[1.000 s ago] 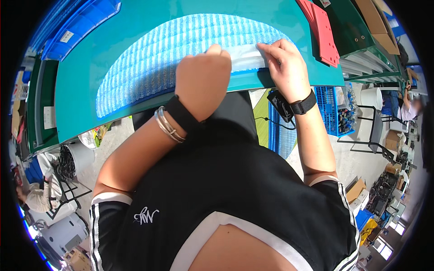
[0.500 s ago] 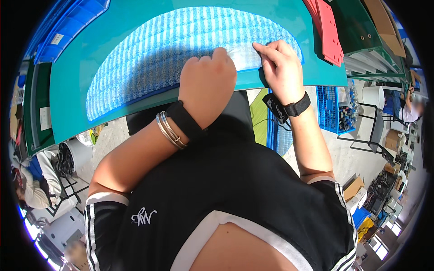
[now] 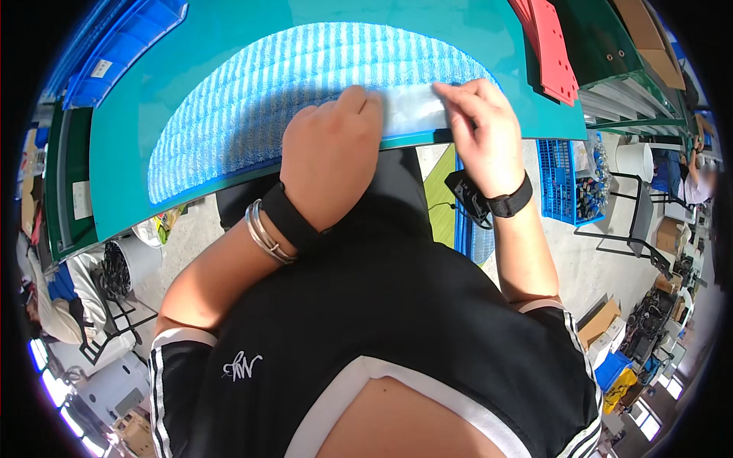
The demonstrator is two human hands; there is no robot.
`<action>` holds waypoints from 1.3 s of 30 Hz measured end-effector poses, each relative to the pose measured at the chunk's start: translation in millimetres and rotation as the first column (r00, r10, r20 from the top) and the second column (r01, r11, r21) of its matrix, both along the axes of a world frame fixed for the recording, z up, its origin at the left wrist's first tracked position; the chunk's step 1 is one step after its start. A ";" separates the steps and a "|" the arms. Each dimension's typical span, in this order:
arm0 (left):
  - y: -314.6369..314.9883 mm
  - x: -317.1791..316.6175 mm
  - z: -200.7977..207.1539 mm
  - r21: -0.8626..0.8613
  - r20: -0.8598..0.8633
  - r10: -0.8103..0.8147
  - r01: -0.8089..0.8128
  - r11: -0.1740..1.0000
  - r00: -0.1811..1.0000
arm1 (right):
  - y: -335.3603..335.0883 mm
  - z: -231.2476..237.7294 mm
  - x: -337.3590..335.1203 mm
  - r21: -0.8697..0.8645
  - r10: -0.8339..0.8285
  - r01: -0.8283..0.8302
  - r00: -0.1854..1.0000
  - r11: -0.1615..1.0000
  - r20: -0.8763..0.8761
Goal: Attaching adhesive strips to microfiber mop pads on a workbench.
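Over the last second my left hand (image 3: 330,156) has slid rightward along the near edge of the blue-and-white striped fluffy cloth pad (image 3: 305,84), which lies flat on the teal surface (image 3: 122,137) with that long edge at the surface's near rim. The pale, shiny strip (image 3: 408,111) running along that edge now shows only between my two hands, shorter than it looked a moment ago, so I judge the pressing-down along this edge is closing in on my right hand (image 3: 481,130). My left hand is curled knuckles-up, wrist bent over the rim, its fingers together and pushed down on the strip's left end. My right hand lies flatter, its fingers (image 3: 458,95) slightly spread, tips resting on the strip's right end; whether they pinch it or merely press, I cannot tell. Red flat perforated sheets (image 3: 550,42) sit well apart at the far right.
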State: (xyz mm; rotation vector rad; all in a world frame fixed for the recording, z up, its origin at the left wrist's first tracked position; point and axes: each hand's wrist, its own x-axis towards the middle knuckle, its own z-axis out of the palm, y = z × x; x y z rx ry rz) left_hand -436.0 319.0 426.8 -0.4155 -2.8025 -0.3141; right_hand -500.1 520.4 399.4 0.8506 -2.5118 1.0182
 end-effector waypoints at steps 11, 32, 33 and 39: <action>13.7 -9.2 -19.0 -0.216 -0.057 -0.017 0.005 0.976 0.998 | 8.8 -14.1 -13.1 0.111 -0.010 0.024 0.992 0.993 -0.128; 47.8 -24.1 -23.3 0.091 -0.185 -0.076 0.094 0.991 0.980 | 48.1 -15.1 -17.4 0.097 -0.132 0.135 0.990 0.986 -0.043; 48.8 -23.3 -25.6 0.022 -0.182 -0.080 0.086 0.996 0.980 | 48.5 -20.8 -16.7 0.059 -0.128 0.130 0.991 0.990 -0.045; 50.5 -26.0 -33.5 -0.071 -0.178 -0.143 0.133 0.989 0.974 | 49.2 -28.1 -17.6 0.055 -0.129 0.134 0.989 0.989 -0.076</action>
